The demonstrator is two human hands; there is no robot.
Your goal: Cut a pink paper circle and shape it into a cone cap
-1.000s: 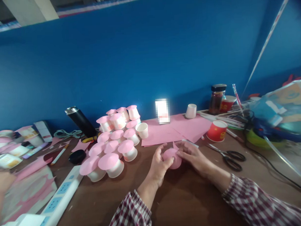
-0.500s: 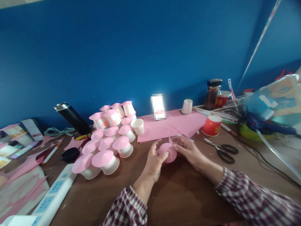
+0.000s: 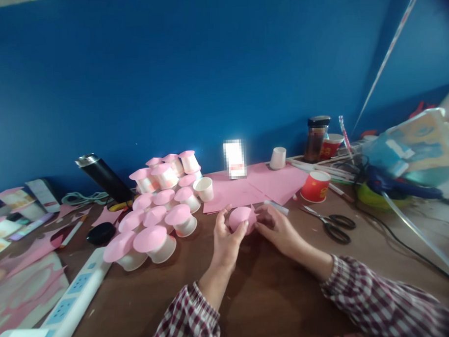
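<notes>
My left hand (image 3: pixel 224 240) and my right hand (image 3: pixel 277 229) both grip a small cup topped with a round pink paper disc (image 3: pixel 241 218), held just above the brown table (image 3: pixel 273 294). Fingers of both hands press around the disc's edge. Left of my hands stands a pile of several white cups with pink disc tops (image 3: pixel 163 210). One bare white cup (image 3: pixel 204 189) sits at the right edge of that pile. Pink paper sheets (image 3: pixel 262 184) lie just beyond my hands.
Black scissors (image 3: pixel 331 226), a red cup (image 3: pixel 315 186), an upturned white cup (image 3: pixel 277 158) and a dark jar (image 3: pixel 315 138) stand to the right. A black flask (image 3: pixel 103 177), a white power strip (image 3: pixel 67 304) and pink scraps (image 3: pixel 26 288) lie left. Cables and bags crowd the far right.
My hands have carried the pink-topped cup a little to the left and toward the pink sheets, turning it between the fingers. The view has shifted slightly.
</notes>
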